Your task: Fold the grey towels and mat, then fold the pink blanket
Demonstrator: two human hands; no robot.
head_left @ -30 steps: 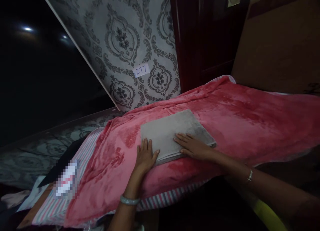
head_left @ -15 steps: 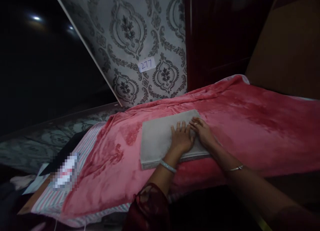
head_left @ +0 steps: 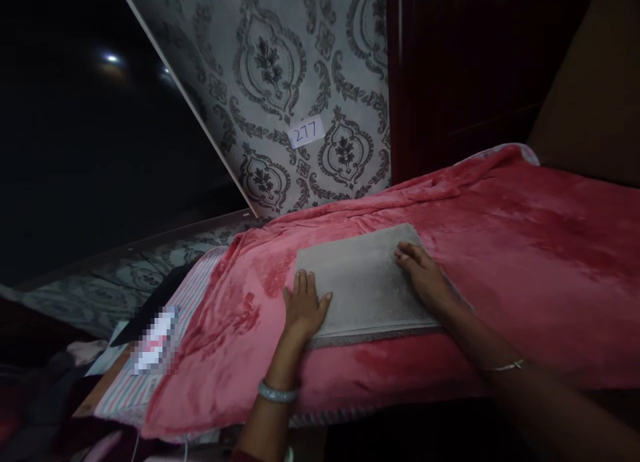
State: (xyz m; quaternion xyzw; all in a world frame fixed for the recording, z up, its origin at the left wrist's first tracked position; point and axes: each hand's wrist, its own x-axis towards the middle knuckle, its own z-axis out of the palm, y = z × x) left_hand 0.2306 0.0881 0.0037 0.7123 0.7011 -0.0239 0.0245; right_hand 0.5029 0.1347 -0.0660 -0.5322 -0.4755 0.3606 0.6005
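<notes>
A grey folded cloth [head_left: 363,282], flat and rectangular with layered edges, lies on a pink-red plush blanket [head_left: 500,282]. At the cloth's left edge, my left hand [head_left: 304,307] rests flat with fingers spread. My right hand [head_left: 423,275] lies over the cloth's right side, its fingers loosely bent and apart on the top surface. Neither hand lifts the cloth. Part of its right edge is hidden under my right hand and forearm.
A patterned wall [head_left: 270,69] with a "277" paper label [head_left: 306,131] stands behind the blanket. To the left is a large dark screen-like panel [head_left: 90,149]. Striped fabric [head_left: 117,395] shows under the blanket's left edge. A dark red door-like panel [head_left: 450,69] stands behind right.
My left hand has moved left from the middle of the cloth to its left edge. My right hand stays on the right side. The view has shifted slightly.
</notes>
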